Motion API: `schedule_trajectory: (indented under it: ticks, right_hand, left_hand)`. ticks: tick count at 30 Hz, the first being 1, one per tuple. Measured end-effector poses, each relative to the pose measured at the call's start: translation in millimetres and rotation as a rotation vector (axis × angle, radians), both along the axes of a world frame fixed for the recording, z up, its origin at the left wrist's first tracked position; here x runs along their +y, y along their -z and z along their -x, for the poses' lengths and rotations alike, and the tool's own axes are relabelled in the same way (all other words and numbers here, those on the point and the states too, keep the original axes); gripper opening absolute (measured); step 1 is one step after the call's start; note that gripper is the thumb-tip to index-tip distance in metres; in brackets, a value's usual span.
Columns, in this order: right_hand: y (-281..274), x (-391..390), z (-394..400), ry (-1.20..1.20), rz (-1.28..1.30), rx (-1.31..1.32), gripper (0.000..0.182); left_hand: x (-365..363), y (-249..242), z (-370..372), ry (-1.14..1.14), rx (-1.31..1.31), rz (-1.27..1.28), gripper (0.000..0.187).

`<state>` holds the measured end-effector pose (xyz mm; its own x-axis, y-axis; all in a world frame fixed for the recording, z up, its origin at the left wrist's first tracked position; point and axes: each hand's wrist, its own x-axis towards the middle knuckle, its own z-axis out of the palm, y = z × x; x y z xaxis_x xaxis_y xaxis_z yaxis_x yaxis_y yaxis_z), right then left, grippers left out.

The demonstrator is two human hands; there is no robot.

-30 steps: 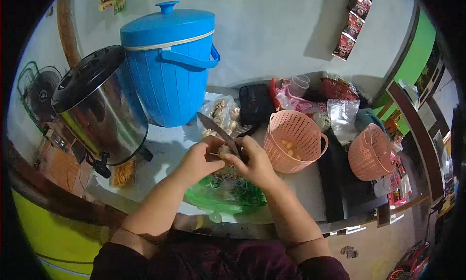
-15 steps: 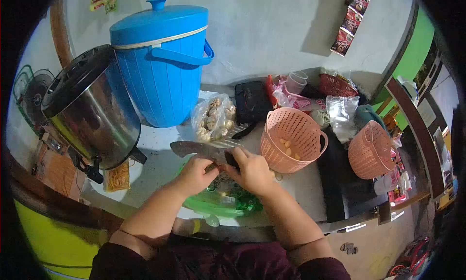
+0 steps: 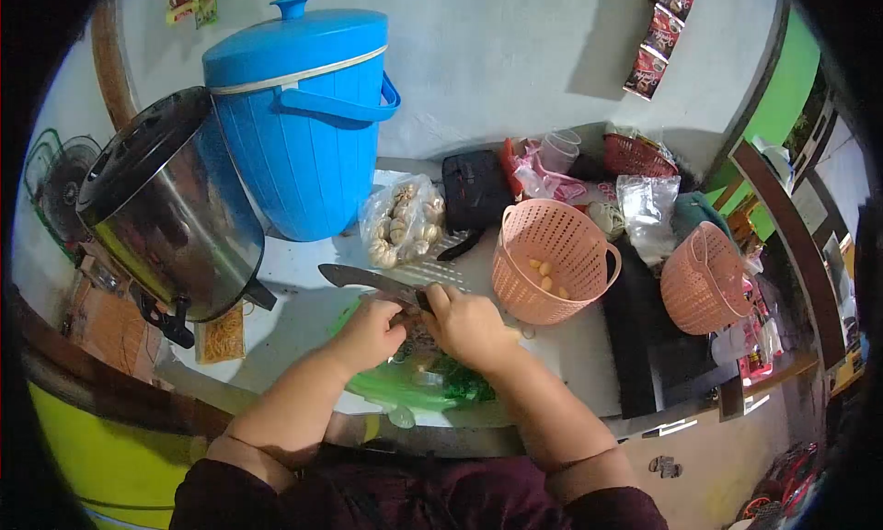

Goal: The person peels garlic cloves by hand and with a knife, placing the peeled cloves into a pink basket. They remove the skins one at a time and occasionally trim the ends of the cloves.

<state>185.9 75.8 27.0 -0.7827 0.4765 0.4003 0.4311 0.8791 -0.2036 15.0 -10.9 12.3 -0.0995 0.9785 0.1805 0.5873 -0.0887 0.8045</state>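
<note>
My right hand (image 3: 469, 330) is closed round the dark handle of a knife (image 3: 361, 278), whose broad blade points left. Close beside it, my left hand (image 3: 368, 335) has its thumb and fingers pinched together under the blade; what they hold is hidden. Both hands are above a green see-through plastic bag or basin (image 3: 368, 387), its contents hard to make out. Right of my hands stands a pink basket (image 3: 521, 254) with several pale peeled cloves (image 3: 545, 282) inside. Behind the knife lies a clear bag of garlic bulbs (image 3: 405, 225).
A steel pot (image 3: 198, 231) and a lidded blue bucket (image 3: 303, 153) stand at the left. A black pouch (image 3: 476, 190) sits behind the basket. Further right are a second pink basket (image 3: 701, 296), clear plastic packaging (image 3: 648, 216) and a dark red basket (image 3: 636, 157).
The knife blade has tilted slightly, showing its side differently, and my right hand has shifted slightly left. The whole view has moved a little. My left hand keeps its pinch.
</note>
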Motion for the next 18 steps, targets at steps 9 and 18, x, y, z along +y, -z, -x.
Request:
schedule_trajectory:
  ticks: [9,18]
  right_hand:
    - [3.0,-2.6,0.8,0.013,0.004,-0.088,0.034]
    - [12.4,0.9,3.1,0.01,-0.005,-0.095,0.031]
  left_hand:
    - [6.5,15.1,4.5,0.063,-0.027,-0.002,0.025]
    - [1.8,-4.1,-3.2,0.059,-0.02,-0.061,0.023]
